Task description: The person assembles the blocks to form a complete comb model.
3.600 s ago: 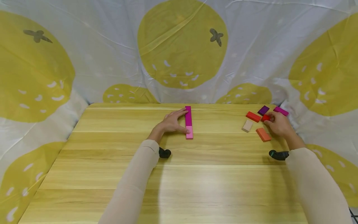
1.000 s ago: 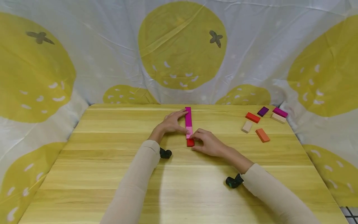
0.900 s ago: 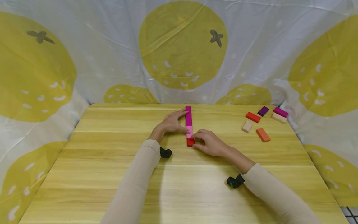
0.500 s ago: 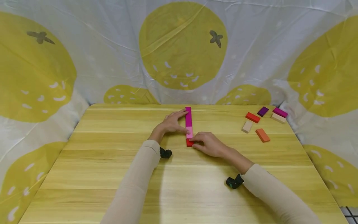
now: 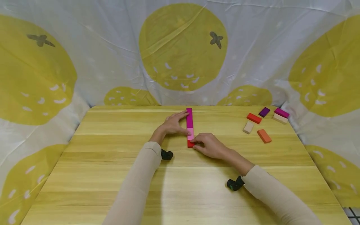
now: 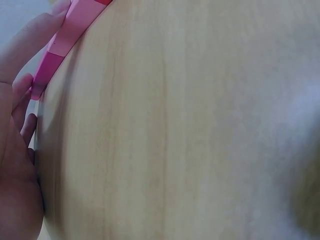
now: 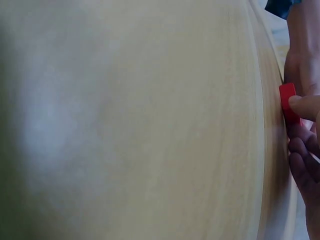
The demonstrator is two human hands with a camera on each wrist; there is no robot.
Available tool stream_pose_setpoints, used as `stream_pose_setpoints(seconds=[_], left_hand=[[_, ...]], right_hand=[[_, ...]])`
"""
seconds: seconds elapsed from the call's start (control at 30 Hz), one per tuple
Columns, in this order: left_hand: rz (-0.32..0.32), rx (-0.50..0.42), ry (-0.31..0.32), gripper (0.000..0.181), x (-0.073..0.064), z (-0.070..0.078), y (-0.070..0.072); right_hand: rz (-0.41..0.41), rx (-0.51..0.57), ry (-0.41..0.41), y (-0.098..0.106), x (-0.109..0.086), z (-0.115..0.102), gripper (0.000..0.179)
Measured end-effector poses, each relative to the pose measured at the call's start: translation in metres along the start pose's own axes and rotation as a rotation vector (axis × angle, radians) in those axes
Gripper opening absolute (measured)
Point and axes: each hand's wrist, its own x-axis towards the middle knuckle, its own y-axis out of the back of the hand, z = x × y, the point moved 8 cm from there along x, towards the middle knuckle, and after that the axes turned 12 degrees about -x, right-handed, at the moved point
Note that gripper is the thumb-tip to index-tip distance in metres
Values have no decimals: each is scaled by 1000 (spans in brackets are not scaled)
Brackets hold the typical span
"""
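A straight row of flat wooden blocks runs front to back on the table (image 5: 126, 178): magenta (image 5: 189, 122) at the far end, pink (image 5: 191, 137) in the middle, and a red block (image 5: 189, 144) nearest. My left hand (image 5: 172, 123) lies along the row's left side with fingers spread, touching the magenta part and, with its thumb, the pink block (image 6: 75, 27). From the right, my right hand (image 5: 211, 146) pinches the red block (image 7: 288, 97) between thumb and finger, its far end flush against the pink one.
Several loose blocks lie at the table's back right: another red (image 5: 254, 118), a purple (image 5: 264, 112), a second magenta (image 5: 282, 112), two beige, one of them the nearer beige block (image 5: 248, 127), and an orange (image 5: 264, 136). A fruit-patterned cloth (image 5: 182, 47) hangs behind.
My right hand has carried the red block from the loose group leftward to the row's near end, then nudged it slightly left into line. The left hand has stayed in place.
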Motion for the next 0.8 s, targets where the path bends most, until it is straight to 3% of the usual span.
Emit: stream_pose_setpoints(seconds=[0.43, 0.8], left_hand=[[-9, 12, -2, 112, 3, 1, -1], [-20, -112, -63, 108, 0, 2, 5]], right_hand=[[-18, 30, 5, 7, -2, 3, 30], [5, 33, -43, 45, -26, 31, 33]])
